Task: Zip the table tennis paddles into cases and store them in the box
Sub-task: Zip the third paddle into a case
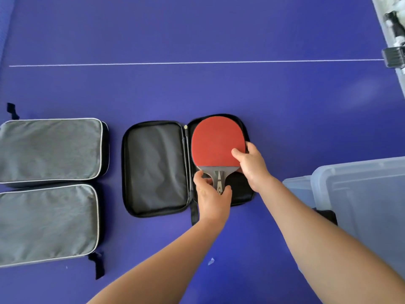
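Note:
A black case (155,167) lies unzipped and spread flat in the middle of the blue table. A red-faced paddle (215,143) lies in its right half, handle toward me. My left hand (213,198) grips the paddle's handle from below. My right hand (252,165) pinches the blade's right edge, thumb on the red rubber. Two closed grey cases sit at the left, one (51,150) farther and one (47,224) nearer. A clear plastic box (361,194) stands at the right, partly behind my right forearm.
The blue table (197,91) carries a white line across it. At the top right edge is a net post with a black clamp (393,55). A small scrap (210,261) lies on the table between my forearms.

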### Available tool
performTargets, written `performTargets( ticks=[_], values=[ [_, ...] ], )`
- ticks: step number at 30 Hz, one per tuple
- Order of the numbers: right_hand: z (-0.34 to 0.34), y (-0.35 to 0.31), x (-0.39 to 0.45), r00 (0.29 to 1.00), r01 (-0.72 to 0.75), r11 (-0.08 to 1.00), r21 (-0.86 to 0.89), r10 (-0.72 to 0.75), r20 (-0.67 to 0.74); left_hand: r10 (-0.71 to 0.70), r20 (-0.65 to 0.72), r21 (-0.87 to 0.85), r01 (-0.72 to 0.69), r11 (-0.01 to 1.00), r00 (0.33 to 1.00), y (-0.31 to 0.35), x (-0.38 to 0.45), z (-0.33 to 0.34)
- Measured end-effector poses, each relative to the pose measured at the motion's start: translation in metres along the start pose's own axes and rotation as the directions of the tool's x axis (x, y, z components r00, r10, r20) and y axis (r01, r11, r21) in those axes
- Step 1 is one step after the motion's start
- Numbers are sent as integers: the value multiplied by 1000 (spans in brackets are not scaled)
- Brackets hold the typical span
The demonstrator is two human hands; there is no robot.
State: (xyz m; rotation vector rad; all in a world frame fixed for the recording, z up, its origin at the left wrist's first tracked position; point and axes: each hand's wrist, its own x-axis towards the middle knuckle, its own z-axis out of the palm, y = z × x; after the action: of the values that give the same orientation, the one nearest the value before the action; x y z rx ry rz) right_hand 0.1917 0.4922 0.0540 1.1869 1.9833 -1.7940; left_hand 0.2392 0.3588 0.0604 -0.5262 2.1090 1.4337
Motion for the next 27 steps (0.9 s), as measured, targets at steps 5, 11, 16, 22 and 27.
performTargets(
  ticks=[5,11,16,22,27],
  values=[
    [9,27,-34,998,-57,993,106,54,29,0,2,43,0,999,1000,-29,-28,-19],
    [8,29,-42,998,-22,984,175,12,62,-20,34,15,20,1000,999,-35,-36,-22],
    [7,25,-38,999,36,988,-149,-35,10,10,80,66,-15,998,997,-34,-34,-23],
    [14,34,-35,989,69,848,-525,-126,-73,-4,93,95,-5,996,996,-33,-26,-27],
    [10,33,-36,987,103,831,-546,-151,-45,46,96,144,-60,988,994,-35,-31,-23]
  ],
)
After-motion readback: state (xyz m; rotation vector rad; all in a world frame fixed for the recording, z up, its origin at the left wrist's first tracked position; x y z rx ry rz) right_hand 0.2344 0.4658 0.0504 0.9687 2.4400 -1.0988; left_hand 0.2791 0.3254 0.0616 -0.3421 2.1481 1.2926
